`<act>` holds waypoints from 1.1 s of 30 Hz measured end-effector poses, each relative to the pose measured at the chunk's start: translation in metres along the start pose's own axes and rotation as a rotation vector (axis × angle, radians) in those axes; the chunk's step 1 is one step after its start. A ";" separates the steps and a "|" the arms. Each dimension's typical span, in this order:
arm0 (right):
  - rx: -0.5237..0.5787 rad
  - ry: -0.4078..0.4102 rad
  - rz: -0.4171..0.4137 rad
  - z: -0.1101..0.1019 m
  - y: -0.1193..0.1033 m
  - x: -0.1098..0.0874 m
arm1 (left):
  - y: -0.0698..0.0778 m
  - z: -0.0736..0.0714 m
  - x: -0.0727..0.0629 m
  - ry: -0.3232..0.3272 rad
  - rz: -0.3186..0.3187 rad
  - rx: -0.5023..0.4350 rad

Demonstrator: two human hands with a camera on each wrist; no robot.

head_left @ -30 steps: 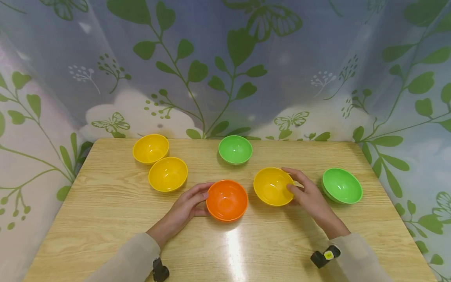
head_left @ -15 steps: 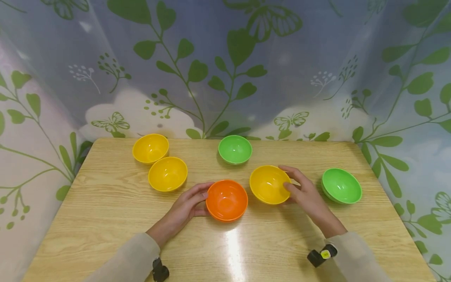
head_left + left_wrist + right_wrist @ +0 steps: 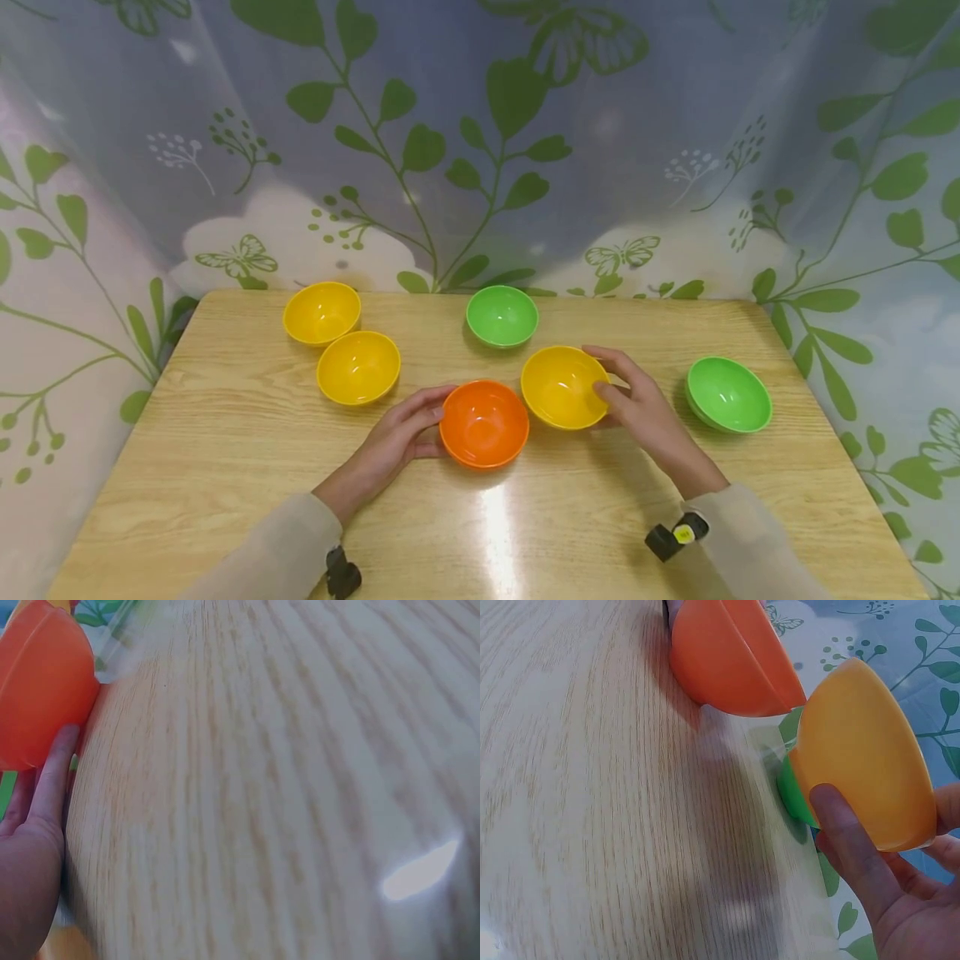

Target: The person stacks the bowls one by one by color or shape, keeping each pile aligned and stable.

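In the head view my left hand (image 3: 401, 433) holds an orange bowl (image 3: 483, 425) by its left side, thumb at the rim and fingers along the outer wall. The left wrist view shows a finger against the underside of this orange bowl (image 3: 45, 682). My right hand (image 3: 641, 408) grips a yellow bowl (image 3: 564, 387) by its right side, thumb over the rim. Seen from the right wrist, that yellow bowl (image 3: 870, 757) is held up off the table, with fingers on its outer wall. It sits just right of the orange bowl, their rims very close.
Two more yellow bowls, one at the back left (image 3: 322, 313) and one just in front of it (image 3: 358, 367), stand on the wooden table (image 3: 225, 467). One green bowl (image 3: 502, 316) stands at the back middle, another green bowl (image 3: 727, 394) at the right. A patterned curtain (image 3: 480, 167) hangs behind.
My right hand has carried the yellow bowl leftward and slightly away from me, closer to the orange bowl. The left hand and the orange bowl have stayed in place.
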State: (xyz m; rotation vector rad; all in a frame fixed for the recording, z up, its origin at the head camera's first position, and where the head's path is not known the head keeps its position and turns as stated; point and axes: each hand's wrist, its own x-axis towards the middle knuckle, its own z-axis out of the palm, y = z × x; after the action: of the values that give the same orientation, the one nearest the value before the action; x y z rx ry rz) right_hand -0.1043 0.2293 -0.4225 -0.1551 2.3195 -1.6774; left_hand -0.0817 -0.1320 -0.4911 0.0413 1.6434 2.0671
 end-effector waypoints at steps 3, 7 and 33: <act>-0.003 0.000 -0.001 0.001 -0.001 0.001 | 0.001 0.001 0.000 0.004 0.001 0.002; -0.001 -0.004 -0.005 0.002 -0.001 0.004 | 0.002 0.001 -0.001 0.005 0.002 -0.004; 0.005 -0.034 -0.030 0.015 -0.013 0.011 | 0.001 0.000 0.000 0.002 -0.002 -0.008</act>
State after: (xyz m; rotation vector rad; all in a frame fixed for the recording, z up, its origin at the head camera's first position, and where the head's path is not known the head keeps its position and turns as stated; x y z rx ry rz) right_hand -0.1119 0.2086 -0.4164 -0.2174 2.2994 -1.6812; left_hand -0.0823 -0.1319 -0.4907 0.0356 1.6358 2.0728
